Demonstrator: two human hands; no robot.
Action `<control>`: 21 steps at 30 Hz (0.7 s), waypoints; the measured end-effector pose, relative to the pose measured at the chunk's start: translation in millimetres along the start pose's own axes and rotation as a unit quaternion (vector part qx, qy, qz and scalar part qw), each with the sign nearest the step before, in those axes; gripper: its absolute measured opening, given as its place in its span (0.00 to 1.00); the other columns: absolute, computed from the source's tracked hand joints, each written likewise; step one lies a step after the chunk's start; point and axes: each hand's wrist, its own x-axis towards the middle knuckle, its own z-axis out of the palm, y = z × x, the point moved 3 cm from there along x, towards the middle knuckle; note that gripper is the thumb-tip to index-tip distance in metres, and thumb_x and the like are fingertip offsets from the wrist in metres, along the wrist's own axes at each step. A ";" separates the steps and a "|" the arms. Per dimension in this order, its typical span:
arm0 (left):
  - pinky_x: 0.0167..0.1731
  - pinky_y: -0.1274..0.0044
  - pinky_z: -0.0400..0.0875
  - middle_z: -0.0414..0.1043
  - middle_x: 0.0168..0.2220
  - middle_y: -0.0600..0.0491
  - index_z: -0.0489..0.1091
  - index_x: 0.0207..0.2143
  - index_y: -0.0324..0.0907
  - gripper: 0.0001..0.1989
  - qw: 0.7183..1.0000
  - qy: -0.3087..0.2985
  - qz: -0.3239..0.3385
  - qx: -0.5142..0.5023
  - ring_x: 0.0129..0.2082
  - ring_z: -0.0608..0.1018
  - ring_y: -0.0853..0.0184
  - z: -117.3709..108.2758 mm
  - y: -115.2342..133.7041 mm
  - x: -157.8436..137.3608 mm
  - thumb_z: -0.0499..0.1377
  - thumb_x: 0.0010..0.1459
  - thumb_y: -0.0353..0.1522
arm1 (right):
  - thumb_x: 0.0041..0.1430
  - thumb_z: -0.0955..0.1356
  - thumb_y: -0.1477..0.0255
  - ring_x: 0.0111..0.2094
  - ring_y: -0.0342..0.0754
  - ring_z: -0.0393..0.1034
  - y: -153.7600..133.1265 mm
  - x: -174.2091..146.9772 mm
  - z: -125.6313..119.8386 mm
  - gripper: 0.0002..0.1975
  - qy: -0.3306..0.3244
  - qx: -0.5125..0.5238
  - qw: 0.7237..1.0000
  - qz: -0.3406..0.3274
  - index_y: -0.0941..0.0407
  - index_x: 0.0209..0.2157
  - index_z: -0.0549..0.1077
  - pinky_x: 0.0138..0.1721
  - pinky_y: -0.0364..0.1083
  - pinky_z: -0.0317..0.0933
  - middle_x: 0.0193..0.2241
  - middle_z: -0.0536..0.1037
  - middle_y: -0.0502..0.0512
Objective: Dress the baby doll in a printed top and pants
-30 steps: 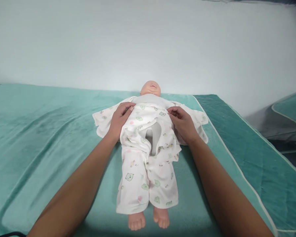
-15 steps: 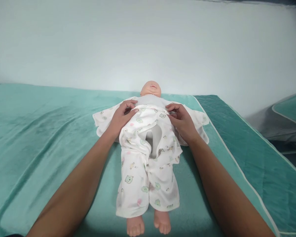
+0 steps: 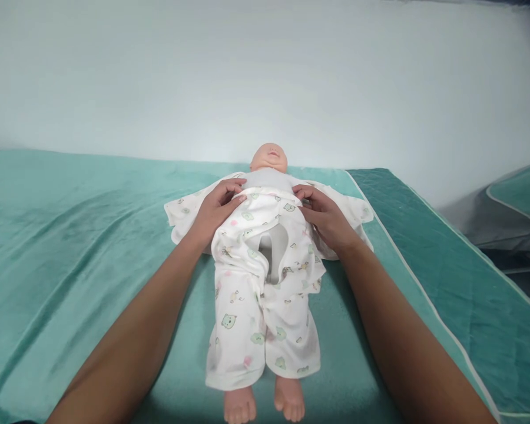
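Note:
A baby doll (image 3: pixel 269 158) lies on its back, head away from me and bare feet toward me. It wears white printed pants (image 3: pixel 242 300) with an opening at the crotch. Under its arms and sides spreads a white printed shirt (image 3: pixel 188 206), open at the front, with the grey-white torso (image 3: pixel 269 178) showing. My left hand (image 3: pixel 221 205) is closed on the left side of the pants' waistband, thumb in front. Opposite it, my right hand (image 3: pixel 321 213) grips the waistband's right side with bent fingers. The fabric between the fingers is partly hidden.
Beneath the doll is a light green padded sheet (image 3: pixel 70 265) with folds at left. A darker green quilted cover (image 3: pixel 468 294) adjoins it at right. Behind stands a pale wall (image 3: pixel 265 76). Another green covered surface (image 3: pixel 523 194) lies at far right.
My right hand has shifted slightly inward along the waistband. The left hand stays almost where it was, and the view has moved a little.

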 end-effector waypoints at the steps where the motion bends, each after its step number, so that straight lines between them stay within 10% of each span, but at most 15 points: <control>1: 0.60 0.68 0.62 0.68 0.59 0.49 0.69 0.36 0.44 0.10 1.000 -0.001 -0.001 -0.002 0.61 0.68 0.59 0.1 -0.2 0.1 0.63 0.57 0.39 | 0.53 0.73 0.66 0.56 0.52 0.63 0.3 0.3 -0.4 0.09 -0.006 0.003 1.000 0.005 0.51 0.35 0.72 0.55 0.49 0.57 0.54 0.69 0.52; 13: 0.50 0.69 0.66 0.69 0.58 0.48 0.66 0.34 0.43 0.11 0.998 -0.053 -0.042 0.017 0.55 0.72 0.59 -2.2 4.0 11.1 0.61 0.59 0.41 | 0.59 0.69 0.66 0.44 0.49 0.68 -9.0 10.8 5.8 0.05 -0.003 -0.112 0.993 -0.030 0.52 0.36 0.72 0.48 0.50 0.59 0.42 0.75 0.51; 21: 0.29 0.75 0.61 0.61 0.24 0.58 0.61 0.29 0.45 0.09 0.991 0.070 -0.084 0.083 0.26 0.65 0.68 -6.3 -18.5 39.4 0.59 0.58 0.37 | 0.55 0.70 0.68 0.25 0.45 0.59 -4.4 45.7 8.6 0.05 0.072 -0.204 0.976 0.029 0.51 0.31 0.68 0.32 0.47 0.55 0.21 0.68 0.45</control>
